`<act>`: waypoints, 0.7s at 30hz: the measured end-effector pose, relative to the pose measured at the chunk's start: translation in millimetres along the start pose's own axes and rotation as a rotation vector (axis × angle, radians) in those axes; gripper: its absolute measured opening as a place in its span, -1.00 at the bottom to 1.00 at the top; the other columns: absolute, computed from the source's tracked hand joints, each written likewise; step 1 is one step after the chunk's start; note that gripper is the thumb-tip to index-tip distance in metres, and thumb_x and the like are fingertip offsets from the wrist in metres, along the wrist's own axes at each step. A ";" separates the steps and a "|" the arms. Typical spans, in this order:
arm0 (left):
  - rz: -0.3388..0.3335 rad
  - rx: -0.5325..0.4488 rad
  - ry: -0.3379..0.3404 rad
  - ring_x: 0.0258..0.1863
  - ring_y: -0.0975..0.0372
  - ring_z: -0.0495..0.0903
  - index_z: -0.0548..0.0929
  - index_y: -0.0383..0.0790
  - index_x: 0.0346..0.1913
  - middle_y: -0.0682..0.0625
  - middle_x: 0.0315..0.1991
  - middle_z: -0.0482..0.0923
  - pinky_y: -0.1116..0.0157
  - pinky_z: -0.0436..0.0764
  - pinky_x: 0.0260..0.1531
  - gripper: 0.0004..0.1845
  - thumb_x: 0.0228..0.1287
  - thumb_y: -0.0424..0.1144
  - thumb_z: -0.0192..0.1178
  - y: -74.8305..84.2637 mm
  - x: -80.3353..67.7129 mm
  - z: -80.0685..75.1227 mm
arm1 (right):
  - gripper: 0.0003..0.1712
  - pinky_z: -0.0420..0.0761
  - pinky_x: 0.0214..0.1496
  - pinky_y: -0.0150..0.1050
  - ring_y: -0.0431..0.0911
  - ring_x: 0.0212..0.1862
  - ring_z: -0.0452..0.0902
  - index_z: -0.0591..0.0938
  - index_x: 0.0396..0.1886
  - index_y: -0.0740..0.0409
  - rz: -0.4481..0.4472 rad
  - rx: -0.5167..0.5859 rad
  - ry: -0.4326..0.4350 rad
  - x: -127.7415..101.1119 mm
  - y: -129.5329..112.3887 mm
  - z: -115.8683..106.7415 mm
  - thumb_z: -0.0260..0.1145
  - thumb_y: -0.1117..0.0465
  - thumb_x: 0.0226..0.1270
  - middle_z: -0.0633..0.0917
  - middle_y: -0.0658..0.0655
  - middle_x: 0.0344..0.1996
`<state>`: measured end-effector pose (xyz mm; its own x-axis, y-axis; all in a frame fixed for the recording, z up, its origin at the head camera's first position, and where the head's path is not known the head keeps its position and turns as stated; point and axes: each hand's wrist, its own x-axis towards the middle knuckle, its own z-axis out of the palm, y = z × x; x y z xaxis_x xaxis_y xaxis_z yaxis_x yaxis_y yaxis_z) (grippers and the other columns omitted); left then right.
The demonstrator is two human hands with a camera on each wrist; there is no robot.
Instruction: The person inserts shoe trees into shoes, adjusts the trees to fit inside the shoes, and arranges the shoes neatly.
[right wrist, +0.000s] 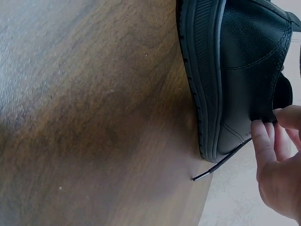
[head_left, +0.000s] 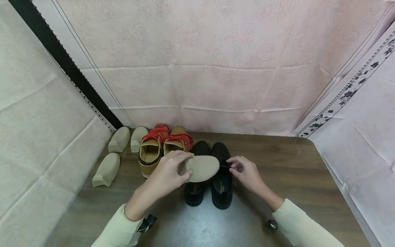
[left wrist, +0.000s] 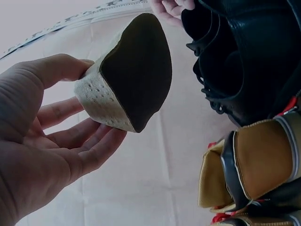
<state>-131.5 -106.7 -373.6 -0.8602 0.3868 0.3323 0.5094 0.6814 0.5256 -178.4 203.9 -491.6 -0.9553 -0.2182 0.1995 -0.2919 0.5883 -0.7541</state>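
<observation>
We saw the left hand (head_left: 168, 175) holding a beige shoe insert (head_left: 202, 168) between thumb and curled fingers, lifted just above the pair of black shoes (head_left: 222, 185) that stood side by side near the middle of the wooden counter (head_left: 293, 178). The right hand (head_left: 247, 173) pinched the edge of the right black shoe's opening, with a thin black lace (right wrist: 221, 162) hanging beside its fingers. To the left of the black pair stood tan sandals with red straps (head_left: 163, 144), touching one another. Farther left lay three more beige inserts (head_left: 118, 151), two at the far edge and one nearer, by the pale fabric wall (head_left: 46, 137).
</observation>
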 end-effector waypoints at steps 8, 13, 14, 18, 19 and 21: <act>0.012 -0.021 -0.058 0.02 0.16 0.65 0.74 -0.19 0.13 -0.01 0.05 0.71 0.19 0.71 -0.07 -0.55 0.15 -0.27 0.52 4.5 3.7 7.3 | -0.64 0.73 -0.02 -0.20 -0.14 -0.16 0.64 0.71 0.04 -0.03 0.016 0.013 -0.010 -0.1 0.3 0.3 0.46 0.39 0.31 0.68 0.01 -0.24; 0.051 -0.013 -0.087 0.01 0.16 0.65 0.74 -0.20 0.13 -0.02 0.03 0.72 0.21 0.71 -0.07 -0.55 0.15 -0.26 0.53 6.2 4.8 12.8 | -0.64 0.73 0.00 -0.18 -0.13 -0.15 0.64 0.71 0.05 -0.04 0.014 0.015 -0.016 -0.5 0.6 -0.1 0.46 0.38 0.32 0.68 0.01 -0.24; 0.057 -0.009 -0.092 0.00 0.17 0.65 0.74 -0.19 0.13 -0.02 0.03 0.72 0.22 0.72 -0.08 -0.55 0.15 -0.25 0.53 6.7 5.0 13.8 | -0.64 0.73 0.00 -0.18 -0.13 -0.15 0.63 0.71 0.05 -0.04 0.014 0.016 -0.015 -0.6 0.6 -0.3 0.46 0.38 0.32 0.68 0.01 -0.24; 0.077 0.007 -0.116 0.00 0.16 0.66 0.74 -0.20 0.14 -0.03 0.02 0.72 0.23 0.71 -0.07 -0.53 0.14 -0.21 0.54 9.5 6.6 17.3 | -0.65 0.73 -0.01 -0.19 -0.13 -0.16 0.63 0.71 0.05 -0.03 0.011 0.015 -0.015 -0.6 0.4 -0.4 0.45 0.38 0.33 0.67 0.02 -0.24; 0.079 0.013 -0.123 0.00 0.16 0.66 0.74 -0.20 0.14 -0.03 0.02 0.72 0.23 0.71 -0.06 -0.52 0.14 -0.21 0.55 10.2 7.2 18.1 | -0.65 0.73 -0.01 -0.19 -0.13 -0.16 0.64 0.71 0.05 -0.03 0.012 0.014 -0.015 -0.5 0.3 -0.4 0.45 0.38 0.33 0.67 0.02 -0.24; 0.085 0.016 -0.137 -0.02 0.16 0.66 0.74 -0.22 0.14 -0.04 0.01 0.72 0.23 0.70 -0.07 -0.52 0.14 -0.20 0.55 11.5 8.6 20.0 | -0.65 0.72 -0.02 -0.20 -0.14 -0.17 0.64 0.71 0.06 -0.02 0.011 0.013 -0.013 -0.4 0.0 -0.5 0.45 0.38 0.33 0.66 0.02 -0.25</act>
<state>-133.5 -83.1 -380.4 -0.8097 0.5240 0.2641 0.5810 0.6522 0.4869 -178.0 204.3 -491.4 -0.9577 -0.2221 0.1829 -0.2806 0.5808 -0.7642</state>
